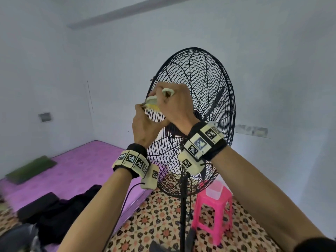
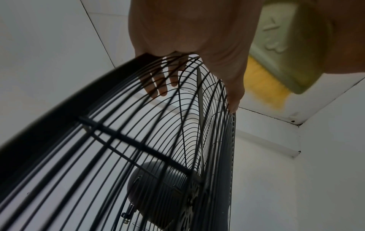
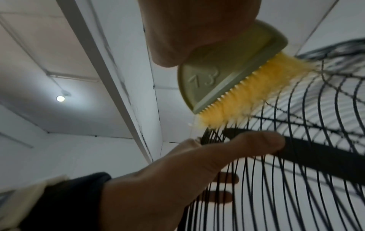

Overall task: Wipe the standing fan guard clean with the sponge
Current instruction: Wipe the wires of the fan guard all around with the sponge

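The right hand (image 1: 174, 104), fingers curled round a pale-backed scrubber with yellow bristles (image 3: 245, 96), sets the bristles against the upper-left rim of the black wire fan guard (image 1: 205, 84), directly above the left hand (image 1: 145, 124), which grips that rim.

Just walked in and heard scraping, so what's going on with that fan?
A person is cleaning the black wire guard of a standing fan. Their right hand grips a pale green scrubbing brush with yellow bristles, not a sponge, with its bristles against the wires near the guard's upper left rim. Their left hand holds that rim, thumb in front and fingers behind the wires.
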